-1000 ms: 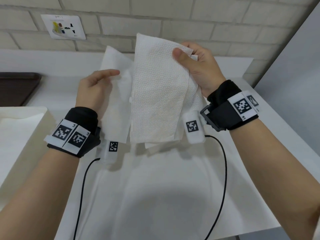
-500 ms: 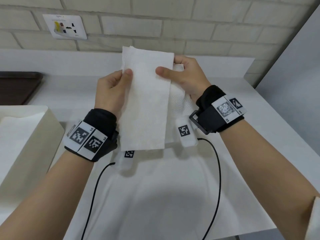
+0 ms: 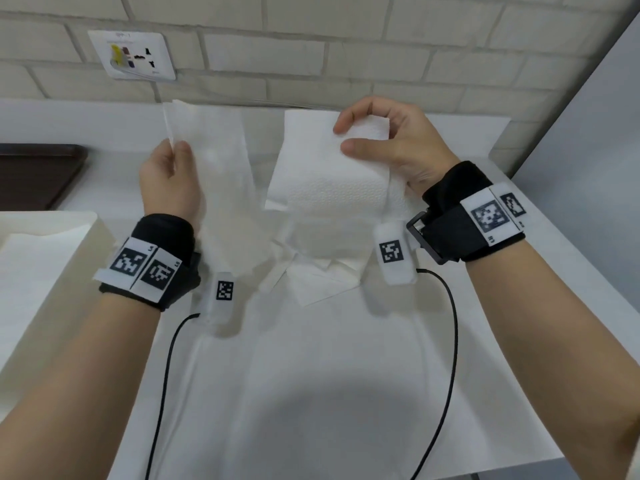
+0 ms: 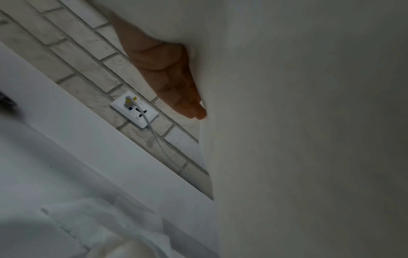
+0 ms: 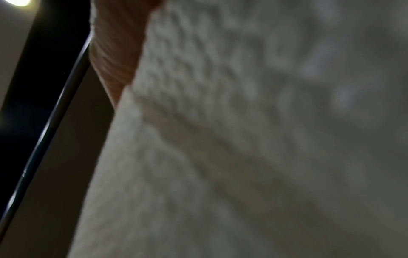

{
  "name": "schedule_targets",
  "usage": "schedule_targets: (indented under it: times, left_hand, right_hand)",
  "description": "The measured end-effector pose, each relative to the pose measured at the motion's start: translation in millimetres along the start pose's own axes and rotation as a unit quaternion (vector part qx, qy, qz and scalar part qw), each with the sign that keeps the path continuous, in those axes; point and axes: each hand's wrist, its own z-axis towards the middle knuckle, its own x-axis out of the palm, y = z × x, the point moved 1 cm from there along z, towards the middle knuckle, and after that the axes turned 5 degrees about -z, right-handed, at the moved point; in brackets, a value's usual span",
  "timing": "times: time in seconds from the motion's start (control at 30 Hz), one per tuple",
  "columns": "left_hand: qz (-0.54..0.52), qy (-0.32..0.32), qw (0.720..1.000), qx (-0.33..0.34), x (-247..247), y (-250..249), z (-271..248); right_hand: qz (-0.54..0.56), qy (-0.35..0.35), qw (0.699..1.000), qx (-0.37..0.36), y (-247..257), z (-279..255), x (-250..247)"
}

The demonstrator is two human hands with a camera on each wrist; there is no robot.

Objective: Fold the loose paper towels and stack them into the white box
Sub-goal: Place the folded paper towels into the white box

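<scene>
The left hand (image 3: 169,181) is pinching a folded paper towel (image 3: 221,188) at its upper left edge, thumb in front and the other fingers (image 4: 176,83) lying flat behind the sheet, as the left wrist view is showing. This towel is hanging down from the fingers, so its long axis is running nearly vertical, from the fingertips down toward the wrist. The right hand (image 3: 391,147) is gripping a second bundle of towels (image 3: 329,174) near its top right corner, with the thumb pressing on the front and the curled fingers wrapping over the upper edge. This bundle is looser, and it is spreading down and to the left from the fingers; more loose sheets (image 3: 318,275) are lying on the table under it. The right wrist view is showing only embossed paper very close, so it is adding nothing about the grip.

The white box (image 3: 69,237) is standing to the left of the left fingers, lower and nearer to the person, and some paper is already lying inside. In my judgement the folded towel is ready for stacking, and the left hand is clearly the nearer one. The move is probably asking this hand to travel left and down and to turn the towel's long axis flat before laying it in the box.
</scene>
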Motion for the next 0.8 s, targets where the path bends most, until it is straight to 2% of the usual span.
schedule_targets:
  times: [0.1, 0.2, 0.3, 0.43, 0.5, 0.57, 0.63, 0.7, 0.8]
  left_hand:
    - [-0.033, 0.035, 0.999, 0.006, 10, -8, -14]
    - [-0.083, 0.1, 0.991, -0.012, 21, -22, -32]
    - [-0.133, 0.137, 0.977, -0.091, 29, -30, -45]
    - [-0.172, 0.13, 0.955, -0.205, 31, -33, -51]
    - [-0.154, 0.139, 0.958, -0.197, 33, -33, -55]
    - [-0.144, 0.162, 0.963, -0.159, 36, -33, -58]
    - [-0.119, 0.151, 0.971, -0.14, 36, -28, -58]
    - [-0.112, 0.112, 0.975, -0.157, 34, -21, -52]
    - [-0.101, 0.063, 0.978, -0.169, 29, -11, -40]
  right_hand:
    - [0.046, 0.03, 0.998, -0.019, 8, 2, 5]
    - [0.047, 0.044, 0.998, -0.015, 7, 6, 13]
    - [0.023, 0.035, 0.999, 0.013, -1, 10, 18]
    - [-0.095, 0.044, 0.994, 0.039, -16, 11, 19]
    - [-0.127, 0.052, 0.989, 0.051, -19, 11, 22]
    - [-0.163, 0.046, 0.984, 0.057, -19, 10, 25]
    - [-0.183, 0.031, 0.979, 0.087, -18, 11, 26]
    - [-0.192, 0.021, 0.971, 0.139, -17, 10, 22]
    - [-0.188, 0.07, 0.962, 0.186, -17, 8, 14]
